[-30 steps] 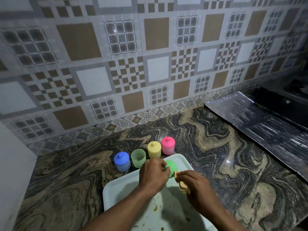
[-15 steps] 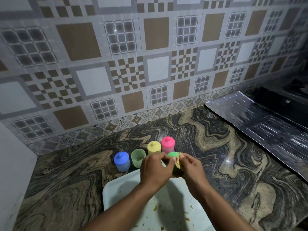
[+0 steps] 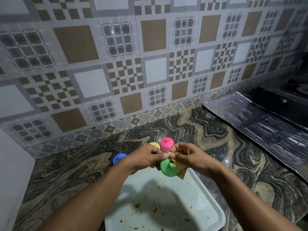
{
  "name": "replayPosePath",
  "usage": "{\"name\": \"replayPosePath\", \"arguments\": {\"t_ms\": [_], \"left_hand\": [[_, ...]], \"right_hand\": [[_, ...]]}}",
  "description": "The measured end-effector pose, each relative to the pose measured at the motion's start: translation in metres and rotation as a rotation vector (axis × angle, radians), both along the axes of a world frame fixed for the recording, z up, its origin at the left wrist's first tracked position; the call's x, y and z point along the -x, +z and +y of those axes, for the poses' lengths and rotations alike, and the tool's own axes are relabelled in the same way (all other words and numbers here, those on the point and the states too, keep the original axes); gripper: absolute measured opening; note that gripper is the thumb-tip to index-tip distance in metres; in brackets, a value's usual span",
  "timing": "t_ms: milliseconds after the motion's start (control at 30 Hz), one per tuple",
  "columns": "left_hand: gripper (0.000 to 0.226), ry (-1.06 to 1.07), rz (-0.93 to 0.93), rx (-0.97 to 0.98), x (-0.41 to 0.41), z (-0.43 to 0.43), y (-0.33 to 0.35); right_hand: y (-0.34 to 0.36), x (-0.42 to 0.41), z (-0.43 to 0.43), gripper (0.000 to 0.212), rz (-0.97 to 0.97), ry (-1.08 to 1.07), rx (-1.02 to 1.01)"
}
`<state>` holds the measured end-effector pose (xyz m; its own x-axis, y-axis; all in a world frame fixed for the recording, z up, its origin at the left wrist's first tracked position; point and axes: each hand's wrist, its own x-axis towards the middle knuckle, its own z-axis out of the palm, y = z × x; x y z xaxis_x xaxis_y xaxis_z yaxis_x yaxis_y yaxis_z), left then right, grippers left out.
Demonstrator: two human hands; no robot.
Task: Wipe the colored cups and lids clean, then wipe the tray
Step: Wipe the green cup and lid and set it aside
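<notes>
Swirled dark stone makes up the worktop (image 3: 208, 130), backed by a wall of patterned tiles (image 3: 116, 64). Nearest the front edge lies a pale tray (image 3: 205, 202), smeared with brown specks. Above its far end both hands meet: the left hand (image 3: 146, 156) has its grip closed round a green lid (image 3: 167, 167), held clear of the tray, while the right hand (image 3: 191, 156) pinches a tan cloth (image 3: 180, 169) against that lid. Just behind the hands, toward the wall, stand a blue-lidded cup (image 3: 118, 158), a yellow-lidded cup (image 3: 154, 145) and a pink-lidded cup (image 3: 167, 145), all partly hidden. Crinkled silver foil (image 3: 258, 124) covers the far right corner.
</notes>
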<state>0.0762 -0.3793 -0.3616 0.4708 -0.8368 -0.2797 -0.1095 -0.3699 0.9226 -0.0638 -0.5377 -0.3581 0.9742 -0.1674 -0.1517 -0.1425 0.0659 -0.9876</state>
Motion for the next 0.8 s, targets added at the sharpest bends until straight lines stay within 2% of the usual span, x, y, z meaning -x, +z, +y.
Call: {"name": "replayPosePath", "arguments": {"t_ms": [133, 233, 333, 400, 500, 567, 600, 700, 800], "left_hand": [[0.021, 0.131, 0.154, 0.187, 0.009, -0.007, -0.006], [0.039, 0.259, 0.248, 0.265, 0.019, -0.011, -0.016], [0.048, 0.316, 0.288, 0.248, 0.026, -0.008, -0.022], [0.053, 0.237, 0.329, 0.154, 0.024, -0.003, -0.026], [0.040, -0.030, 0.316, -0.004, 0.016, 0.006, -0.018], [0.023, -0.124, 0.312, 0.051, 0.016, 0.007, -0.006], [0.019, -0.095, 0.301, 0.126, 0.017, 0.004, 0.000], [0.020, 0.170, 0.303, 0.355, 0.023, -0.013, 0.004], [0.020, 0.318, 0.334, 0.430, 0.028, -0.020, -0.008]], "right_hand": [[-0.013, 0.004, 0.007, 0.026, -0.115, -0.143, -0.152], [-0.030, 0.007, 0.021, 0.030, -0.190, -0.320, -0.270], [-0.046, 0.011, 0.034, 0.037, -0.199, -0.426, -0.328], [-0.047, 0.015, 0.031, 0.035, -0.157, -0.370, -0.335], [-0.026, 0.018, 0.009, 0.027, -0.013, -0.057, -0.226], [-0.008, 0.015, -0.006, 0.026, 0.013, 0.057, -0.153], [-0.001, 0.011, -0.010, 0.026, -0.004, 0.049, -0.146], [0.008, 0.000, -0.003, 0.023, -0.130, -0.178, -0.178], [-0.008, -0.005, 0.017, 0.024, -0.214, -0.440, -0.304]]}}
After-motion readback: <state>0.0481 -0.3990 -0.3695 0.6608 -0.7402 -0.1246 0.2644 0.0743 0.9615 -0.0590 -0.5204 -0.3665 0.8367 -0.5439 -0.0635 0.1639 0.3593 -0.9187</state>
